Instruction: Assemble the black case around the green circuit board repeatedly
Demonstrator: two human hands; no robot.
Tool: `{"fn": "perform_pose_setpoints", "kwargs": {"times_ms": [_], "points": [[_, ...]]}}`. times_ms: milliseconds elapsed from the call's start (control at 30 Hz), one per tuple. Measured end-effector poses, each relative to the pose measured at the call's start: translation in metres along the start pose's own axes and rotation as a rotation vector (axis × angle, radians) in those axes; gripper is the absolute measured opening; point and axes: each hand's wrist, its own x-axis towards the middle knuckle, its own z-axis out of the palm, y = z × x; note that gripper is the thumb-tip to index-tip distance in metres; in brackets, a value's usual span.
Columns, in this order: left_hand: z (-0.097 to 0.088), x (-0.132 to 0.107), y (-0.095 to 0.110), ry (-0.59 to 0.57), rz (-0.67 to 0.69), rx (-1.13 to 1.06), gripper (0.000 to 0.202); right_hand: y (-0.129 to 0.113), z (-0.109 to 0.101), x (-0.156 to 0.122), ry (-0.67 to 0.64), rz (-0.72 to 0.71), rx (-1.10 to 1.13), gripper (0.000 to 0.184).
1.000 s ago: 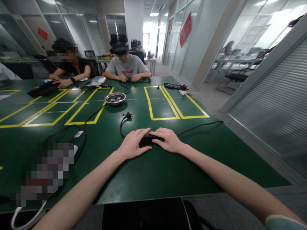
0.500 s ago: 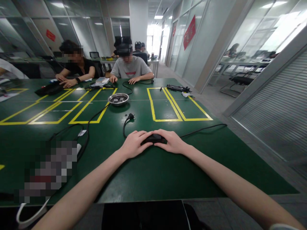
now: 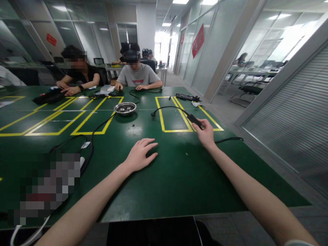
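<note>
My right hand (image 3: 205,134) is closed on a black power adapter (image 3: 194,120), held over the yellow-taped rectangle (image 3: 164,123) at the right of the green table (image 3: 164,177). The adapter's black cord (image 3: 166,108) arcs to the left above the table and ends in a plug (image 3: 153,114). A second stretch of cord (image 3: 229,139) trails right from the hand along the table edge. My left hand (image 3: 140,155) lies flat on the table in front of me, fingers spread, holding nothing.
A metal bowl (image 3: 124,108) with small parts stands mid-table. Black cables (image 3: 89,143) run on the left past a pixelated patch. Two people sit at the far side, their hands on the table. A black tool (image 3: 187,97) lies at the far right edge.
My right hand has lifted the adapter away from between both hands and carried it forward and right; its cord and plug swung up with it. The left hand stayed and opened flat.
</note>
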Motion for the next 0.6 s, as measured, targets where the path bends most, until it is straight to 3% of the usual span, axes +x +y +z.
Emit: {"fn": "perform_pose_setpoints", "kwargs": {"times_ms": [100, 167, 233, 400, 600], "points": [[0.003, 0.000, 0.001, -0.083, 0.004, -0.003, 0.029, 0.013, -0.017, 0.015, 0.245, 0.005, -0.030, 0.041], [0.003, 0.001, 0.002, -0.116, 0.004, 0.005, 0.024, 0.017, -0.027, 0.017, 0.284, -0.015, -0.115, 0.040], [0.003, 0.001, 0.003, -0.121, -0.002, 0.011, 0.022, 0.019, -0.033, 0.015, 0.207, -0.009, -0.281, 0.038], [0.003, 0.001, 0.002, -0.112, -0.009, -0.007, 0.021, 0.018, -0.032, 0.010, -0.194, 0.144, -0.708, 0.033], [0.004, -0.001, 0.002, -0.124, -0.017, 0.000, 0.021, 0.030, -0.036, 0.018, -0.152, 0.290, -0.880, 0.035]]}}
